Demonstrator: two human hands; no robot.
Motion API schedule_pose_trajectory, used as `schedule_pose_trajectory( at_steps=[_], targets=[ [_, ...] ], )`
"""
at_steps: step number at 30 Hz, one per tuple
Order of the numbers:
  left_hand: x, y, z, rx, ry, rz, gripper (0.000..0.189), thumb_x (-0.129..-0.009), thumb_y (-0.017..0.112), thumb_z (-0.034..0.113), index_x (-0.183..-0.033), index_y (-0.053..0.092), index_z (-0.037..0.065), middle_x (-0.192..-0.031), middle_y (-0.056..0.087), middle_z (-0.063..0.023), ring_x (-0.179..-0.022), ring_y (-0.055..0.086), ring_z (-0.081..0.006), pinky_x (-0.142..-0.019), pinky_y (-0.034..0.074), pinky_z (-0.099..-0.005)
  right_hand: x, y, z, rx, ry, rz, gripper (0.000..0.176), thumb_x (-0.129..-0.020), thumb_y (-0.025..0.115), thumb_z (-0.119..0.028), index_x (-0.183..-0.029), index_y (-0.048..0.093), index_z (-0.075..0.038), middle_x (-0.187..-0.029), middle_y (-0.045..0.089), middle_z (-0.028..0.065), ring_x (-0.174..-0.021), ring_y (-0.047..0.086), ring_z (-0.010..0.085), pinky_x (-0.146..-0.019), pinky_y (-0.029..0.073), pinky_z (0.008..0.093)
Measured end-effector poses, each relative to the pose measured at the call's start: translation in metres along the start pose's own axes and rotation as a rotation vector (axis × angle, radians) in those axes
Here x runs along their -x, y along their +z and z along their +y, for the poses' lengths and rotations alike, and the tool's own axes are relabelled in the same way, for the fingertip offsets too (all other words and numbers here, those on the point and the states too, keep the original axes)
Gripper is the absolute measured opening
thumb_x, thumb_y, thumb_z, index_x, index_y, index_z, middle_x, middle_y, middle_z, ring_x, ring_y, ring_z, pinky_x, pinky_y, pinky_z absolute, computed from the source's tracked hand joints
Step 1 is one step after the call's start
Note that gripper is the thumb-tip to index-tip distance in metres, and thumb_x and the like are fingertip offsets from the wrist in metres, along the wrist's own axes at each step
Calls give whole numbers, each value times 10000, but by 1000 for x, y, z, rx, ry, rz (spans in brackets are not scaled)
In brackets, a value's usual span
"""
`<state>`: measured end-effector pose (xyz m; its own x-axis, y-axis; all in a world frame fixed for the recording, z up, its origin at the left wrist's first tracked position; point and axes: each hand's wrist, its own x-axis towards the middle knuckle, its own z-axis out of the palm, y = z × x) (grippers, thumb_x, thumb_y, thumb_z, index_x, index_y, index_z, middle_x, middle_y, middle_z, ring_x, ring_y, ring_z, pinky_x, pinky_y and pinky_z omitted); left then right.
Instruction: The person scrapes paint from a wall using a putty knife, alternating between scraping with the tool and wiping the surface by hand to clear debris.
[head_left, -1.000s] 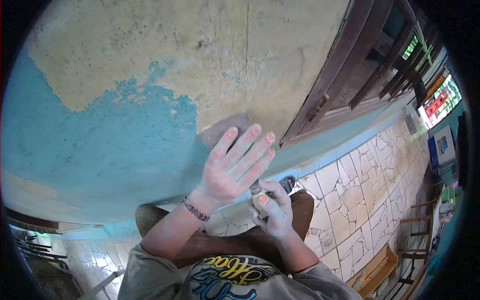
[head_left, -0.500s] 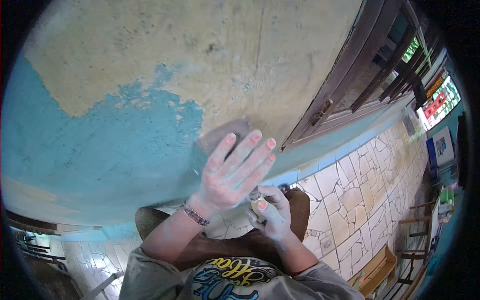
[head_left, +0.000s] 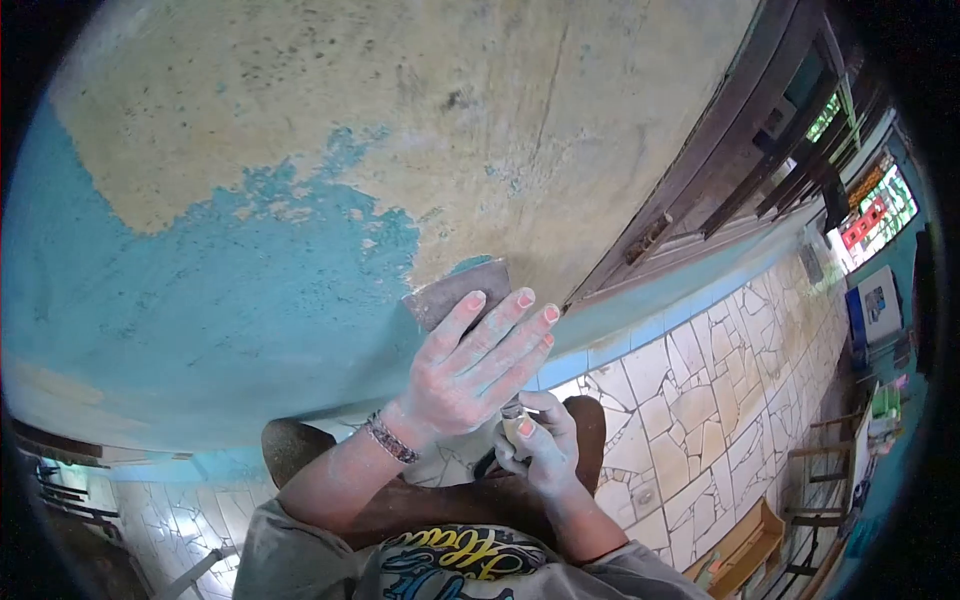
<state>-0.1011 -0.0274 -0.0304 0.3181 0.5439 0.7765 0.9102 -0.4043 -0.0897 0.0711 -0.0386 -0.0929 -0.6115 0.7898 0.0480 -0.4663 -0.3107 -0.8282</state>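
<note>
A broad scraper blade (head_left: 455, 291) rests against the wall, its far edge where blue paint meets the bare beige surface. My right hand (head_left: 545, 445) is closed around the scraper's pale handle (head_left: 515, 428), thumb on top. Stretched out over the blade lies my left hand (head_left: 465, 370), its fingers flat and slightly apart, with a woven bracelet at the wrist. Whitish dust coats both hands. The wall (head_left: 270, 290) carries blue paint at left, with ragged, flaking edges towards the beige area. Part of the blade is hidden under my left fingers.
A dark wooden window frame (head_left: 690, 200) is set into the wall at upper right. Below runs a floor of irregular pale tiles (head_left: 700, 400). A wooden shelf box (head_left: 745, 550) and a chair (head_left: 825, 470) stand at right. My bent knees are close beneath my hands.
Both hands and the scraper have shifted slightly down in view. The blade, blurred before, now shows sharply, with a small blue patch visible beyond its edge. The view has shifted a little.
</note>
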Motion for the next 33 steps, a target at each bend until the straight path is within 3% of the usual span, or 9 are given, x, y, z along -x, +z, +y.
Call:
schedule_pose_trajectory(
  at_steps=[9,13,16,27,33],
  targets=[
    [9,7,3,-21,7,-10,251,-845,568,192,-1061,686,145,-1247,631,-45,-1238,530,-250,-1097,313,-471,2,-8,10,65,-25,11,338,-931,590,-252,-1239,521,-130,-831,567,116,-575,493,132,-404,333,223],
    [11,4,-3,-4,42,-61,252,-844,565,185,-1062,684,142,-1252,627,-45,-1237,530,-250,-1093,318,-468,-1,-11,10,27,71,12,364,-917,616,-253,-1243,517,-128,-867,564,106,-581,491,133,-406,339,231],
    [13,8,3,16,18,-50,252,-845,561,179,-1061,683,137,-1258,623,-46,-1237,530,-253,-1090,320,-465,3,-2,12,-4,46,69,311,-948,577,-198,-1233,527,-85,-695,532,53,-499,425,86,-426,320,229],
    [14,8,0,32,34,-64,263,-812,561,157,-1034,670,68,-1280,603,-83,-1249,523,-269,-1071,344,-458,-6,-19,8,-3,119,-30,302,-960,560,-188,-1234,535,-63,-711,517,36,-537,435,82,-435,317,223],
    [3,-8,-12,-47,72,-13,264,-822,539,166,-1030,667,68,-1265,609,-89,-1254,519,-266,-1068,349,-454,-21,9,-1,-66,33,-56,309,-964,547,-180,-1231,532,-25,-711,510,31,-539,438,85,-434,317,222]
  ],
)
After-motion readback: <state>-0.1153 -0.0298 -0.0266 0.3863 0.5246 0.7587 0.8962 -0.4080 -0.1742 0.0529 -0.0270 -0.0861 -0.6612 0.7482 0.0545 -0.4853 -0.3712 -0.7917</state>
